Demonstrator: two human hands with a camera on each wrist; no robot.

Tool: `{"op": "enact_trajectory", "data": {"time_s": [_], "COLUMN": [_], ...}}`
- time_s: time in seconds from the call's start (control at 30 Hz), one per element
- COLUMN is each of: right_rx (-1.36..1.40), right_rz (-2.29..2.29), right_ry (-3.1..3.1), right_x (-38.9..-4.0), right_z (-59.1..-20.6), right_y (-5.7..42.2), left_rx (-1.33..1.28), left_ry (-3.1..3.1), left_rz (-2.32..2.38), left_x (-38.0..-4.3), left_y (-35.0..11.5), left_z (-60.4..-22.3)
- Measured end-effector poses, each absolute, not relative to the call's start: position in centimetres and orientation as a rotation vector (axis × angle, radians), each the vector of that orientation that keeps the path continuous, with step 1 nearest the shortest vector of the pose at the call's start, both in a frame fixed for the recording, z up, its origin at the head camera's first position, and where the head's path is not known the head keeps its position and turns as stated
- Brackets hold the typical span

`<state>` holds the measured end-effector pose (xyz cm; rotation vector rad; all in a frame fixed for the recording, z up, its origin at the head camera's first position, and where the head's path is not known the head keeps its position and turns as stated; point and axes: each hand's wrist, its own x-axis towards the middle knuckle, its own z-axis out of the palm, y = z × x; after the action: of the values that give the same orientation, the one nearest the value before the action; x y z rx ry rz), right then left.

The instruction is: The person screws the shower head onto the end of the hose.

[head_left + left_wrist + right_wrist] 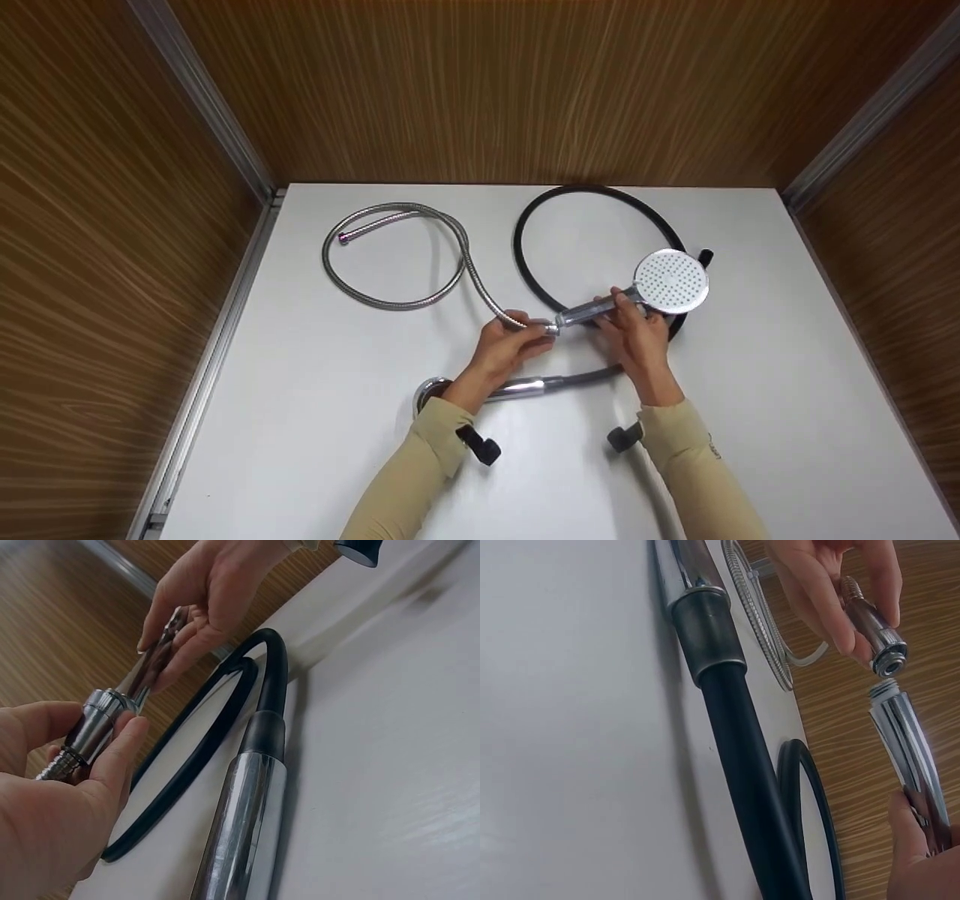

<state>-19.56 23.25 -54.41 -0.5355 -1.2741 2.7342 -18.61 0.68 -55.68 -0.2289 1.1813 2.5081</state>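
My left hand [506,349] pinches the chrome connector [876,634] at one end of a silver metal shower hose [396,306]. The rest of that hose lies looped on the table at the left. In my right hand [637,337] is a shower head [671,281], gripped by its chrome handle [907,746], with the white nozzle face turned up. In the right wrist view, the handle's threaded end [883,688] points at the connector's opening, a narrow gap between them. Both pieces are held above the table.
A black hose [517,241] curves across the white table [300,442] beneath my right hand. It joins a chrome handle [244,825], whose round head [429,390] lies partly under my left wrist. Wood-grain panels [525,90] wall the back and both sides.
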Motion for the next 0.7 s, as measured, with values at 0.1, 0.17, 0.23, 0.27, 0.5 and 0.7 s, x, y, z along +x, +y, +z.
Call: {"op": "enact_trajectory", "data": {"time_s": [0.1,0.17,0.23,0.27,0.5,0.7], "right_rx": [-0.540,-0.548,-0.557,-0.563,-0.534,-0.515], "right_rz": [2.731,2.723,2.714,2.711,2.725,2.733], "right_ry": [-1.248,-1.261,-1.282,-1.290,-1.221,-1.218], "right_x": [-19.5,-19.4,-19.3,-19.3,-19.3,-19.1], "right_z": [-54.5,-54.5,-54.6,-54.6,-54.7,-54.7], "right_y": [23.3,23.2,23.1,23.0,23.0,23.1], "left_rx": [-0.244,-0.263,-0.284,-0.292,-0.323,-0.327], "left_ry": [1.175,1.175,1.183,1.190,1.232,1.247], "left_rz": [2.534,2.546,2.551,2.553,2.573,2.595], "left_x": [-18.7,-18.7,-18.7,-18.7,-18.7,-18.7], "left_y": [0.9,1.1,1.3,1.4,2.1,2.5], "left_z": [-55.8,-55.8,-55.9,-55.9,-55.8,-55.8]}}
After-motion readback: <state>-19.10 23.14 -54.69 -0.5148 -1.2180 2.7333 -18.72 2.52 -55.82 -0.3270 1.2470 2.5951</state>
